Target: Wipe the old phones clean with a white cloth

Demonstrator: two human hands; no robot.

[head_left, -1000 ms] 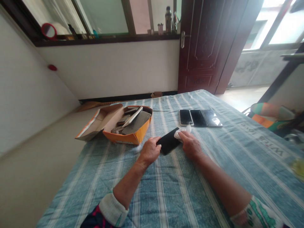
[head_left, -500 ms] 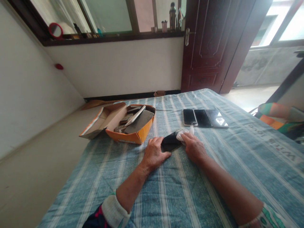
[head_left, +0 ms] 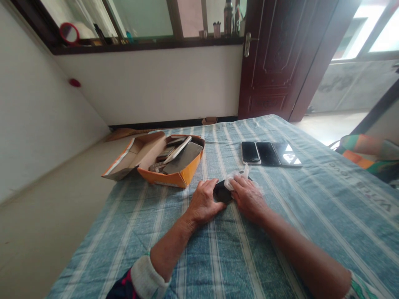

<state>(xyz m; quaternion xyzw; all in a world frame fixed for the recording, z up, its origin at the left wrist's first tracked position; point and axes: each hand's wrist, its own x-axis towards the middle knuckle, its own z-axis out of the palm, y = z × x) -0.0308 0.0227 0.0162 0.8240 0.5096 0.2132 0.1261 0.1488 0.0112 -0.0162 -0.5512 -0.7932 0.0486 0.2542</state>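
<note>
A black smartphone (head_left: 222,193) lies on the striped bedsheet between my hands. My left hand (head_left: 205,202) grips its near left end, thumb on one edge and fingers on the other. My right hand (head_left: 249,198) presses a crumpled white tissue (head_left: 231,182) onto the phone's upper surface, covering much of its right part. Beyond my right hand, three more phones lie side by side: a smaller one with a pale rim (head_left: 250,153), a black one (head_left: 267,153) and a glossy one (head_left: 286,154) reflecting light.
An orange cardboard box (head_left: 174,179) with its lid (head_left: 132,158) folded open stands left of my hands. Several phones (head_left: 183,158) are piled in it. The blue striped bedsheet (head_left: 193,265) spreads beneath everything. A dark red door (head_left: 280,62) stands behind the bed.
My right hand and the tissue have slid left along the phone, toward my left hand. My left hand keeps its grip at the phone's end.
</note>
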